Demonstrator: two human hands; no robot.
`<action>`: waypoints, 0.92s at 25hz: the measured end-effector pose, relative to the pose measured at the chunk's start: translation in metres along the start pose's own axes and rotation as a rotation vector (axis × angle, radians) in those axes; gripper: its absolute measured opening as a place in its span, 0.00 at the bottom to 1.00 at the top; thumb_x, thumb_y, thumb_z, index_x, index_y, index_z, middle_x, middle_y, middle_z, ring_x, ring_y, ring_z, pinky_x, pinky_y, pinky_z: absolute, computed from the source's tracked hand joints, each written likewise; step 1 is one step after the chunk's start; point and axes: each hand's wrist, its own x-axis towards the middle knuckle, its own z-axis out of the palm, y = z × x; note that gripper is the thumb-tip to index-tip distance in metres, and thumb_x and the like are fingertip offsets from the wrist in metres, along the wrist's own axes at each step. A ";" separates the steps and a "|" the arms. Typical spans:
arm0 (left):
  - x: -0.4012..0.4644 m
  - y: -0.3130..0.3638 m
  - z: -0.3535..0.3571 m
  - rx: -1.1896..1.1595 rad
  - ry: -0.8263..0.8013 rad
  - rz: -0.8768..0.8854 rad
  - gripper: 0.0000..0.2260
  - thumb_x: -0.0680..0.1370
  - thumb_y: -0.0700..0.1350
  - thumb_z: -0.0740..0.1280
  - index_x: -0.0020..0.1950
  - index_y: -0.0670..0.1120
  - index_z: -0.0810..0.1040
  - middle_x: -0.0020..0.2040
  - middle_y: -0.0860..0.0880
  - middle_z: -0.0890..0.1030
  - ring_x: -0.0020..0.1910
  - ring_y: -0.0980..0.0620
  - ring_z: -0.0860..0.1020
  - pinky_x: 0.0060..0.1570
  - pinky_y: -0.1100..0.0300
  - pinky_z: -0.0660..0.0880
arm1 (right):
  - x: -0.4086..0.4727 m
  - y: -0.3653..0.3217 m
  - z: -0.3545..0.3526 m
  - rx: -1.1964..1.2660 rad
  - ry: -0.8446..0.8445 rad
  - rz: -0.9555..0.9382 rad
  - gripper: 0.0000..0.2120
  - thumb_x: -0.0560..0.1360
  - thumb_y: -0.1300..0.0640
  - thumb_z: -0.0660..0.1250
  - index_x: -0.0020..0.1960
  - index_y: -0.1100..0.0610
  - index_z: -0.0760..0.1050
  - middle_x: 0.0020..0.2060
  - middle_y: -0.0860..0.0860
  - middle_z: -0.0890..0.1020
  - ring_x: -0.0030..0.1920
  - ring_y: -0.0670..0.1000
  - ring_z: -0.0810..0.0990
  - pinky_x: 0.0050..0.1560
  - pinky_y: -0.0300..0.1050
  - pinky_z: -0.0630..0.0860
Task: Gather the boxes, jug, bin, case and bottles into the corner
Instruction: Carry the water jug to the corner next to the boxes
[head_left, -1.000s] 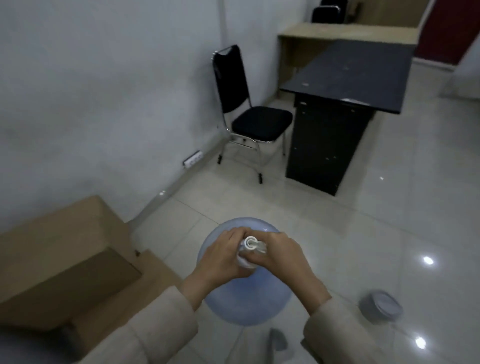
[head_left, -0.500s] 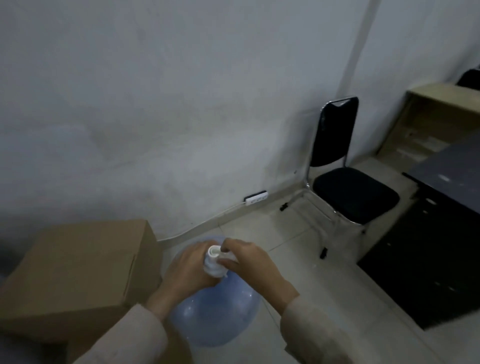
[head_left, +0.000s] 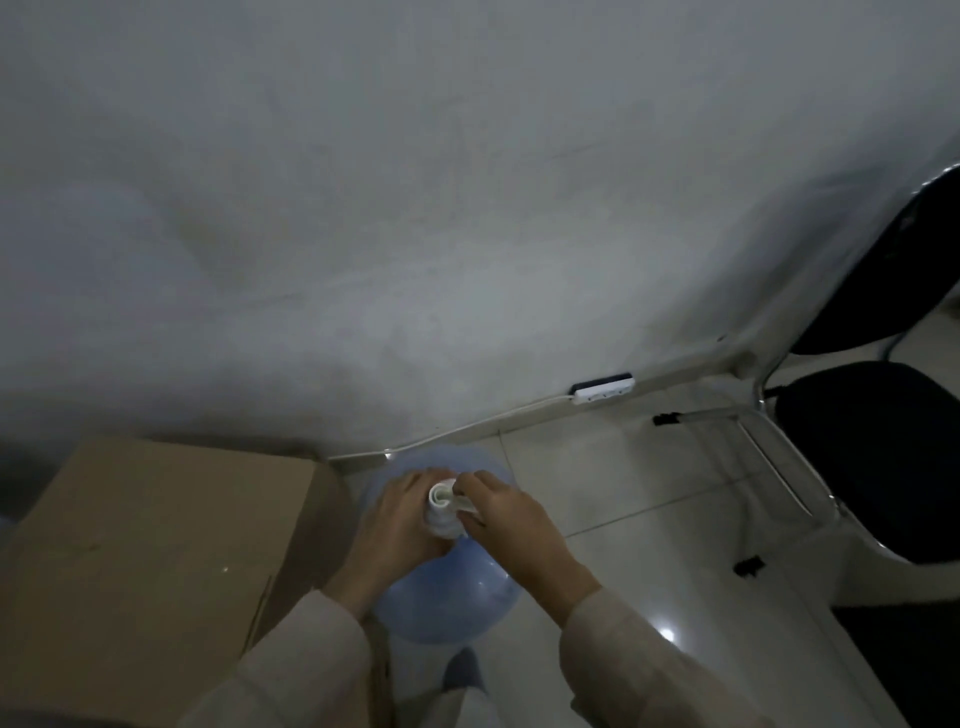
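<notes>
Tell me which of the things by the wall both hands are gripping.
The blue jug: left hand and right hand grip its white neck. The cardboard box beside it goes untouched.

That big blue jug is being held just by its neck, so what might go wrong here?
Both the left hand and right hand grip only the white neck of the jug, so it might slip or swing. It sits close beside the cardboard box and could bump it. The white cable along the wall lies just behind and might get pinched.
</notes>
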 end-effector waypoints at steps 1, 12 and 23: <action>0.016 -0.008 0.007 0.015 0.013 0.016 0.25 0.63 0.41 0.75 0.60 0.41 0.76 0.58 0.43 0.80 0.59 0.46 0.77 0.61 0.53 0.70 | 0.018 0.012 0.006 0.014 -0.014 0.007 0.19 0.78 0.59 0.56 0.68 0.57 0.66 0.64 0.56 0.72 0.60 0.57 0.74 0.51 0.46 0.66; 0.151 -0.119 0.100 0.014 -0.005 -0.177 0.27 0.62 0.34 0.74 0.61 0.37 0.76 0.59 0.39 0.79 0.61 0.40 0.76 0.61 0.49 0.70 | 0.173 0.114 0.092 0.016 -0.150 -0.081 0.12 0.79 0.59 0.55 0.61 0.55 0.70 0.53 0.55 0.74 0.52 0.55 0.74 0.52 0.51 0.71; 0.173 -0.146 0.095 -0.205 0.152 -0.317 0.26 0.66 0.33 0.75 0.62 0.33 0.73 0.59 0.36 0.78 0.60 0.43 0.75 0.56 0.75 0.62 | 0.232 0.122 0.117 0.082 -0.134 -0.167 0.17 0.78 0.61 0.57 0.67 0.58 0.67 0.54 0.59 0.75 0.55 0.57 0.74 0.54 0.50 0.72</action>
